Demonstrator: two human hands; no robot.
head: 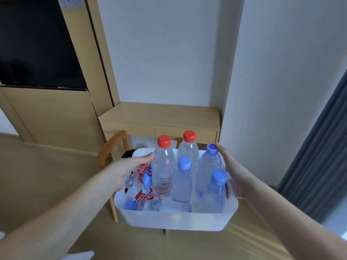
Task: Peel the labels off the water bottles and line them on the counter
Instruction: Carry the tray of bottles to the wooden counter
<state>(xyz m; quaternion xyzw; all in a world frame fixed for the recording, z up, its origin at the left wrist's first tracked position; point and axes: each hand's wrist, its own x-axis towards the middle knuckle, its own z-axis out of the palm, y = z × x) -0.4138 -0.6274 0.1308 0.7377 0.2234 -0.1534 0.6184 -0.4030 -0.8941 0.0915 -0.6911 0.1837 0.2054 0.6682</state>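
Both hands' grip [123, 170] [231, 177] around white bin [176, 220] sides (bottles [162, 171] inside)

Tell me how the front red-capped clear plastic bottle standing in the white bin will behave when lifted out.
The red-capped clear plastic bottle looks full, so probably heavy for its size. Its label seems already off, so the smooth ribbed wall may be slightly slippery. Tall and narrow, it would likely tip easily once set on the counter.

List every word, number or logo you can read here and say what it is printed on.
Red peeled labels in the white bin: white print, blurred and turned sideways; nothing reads for sure.
Lower red label: white characters, too blurred to read.
Blue cap of the far right bottle: a dark ring-shaped logo, no letters.
Lying bottle's label: too blurred.
Paper on the cabinet, top left: unreadable.
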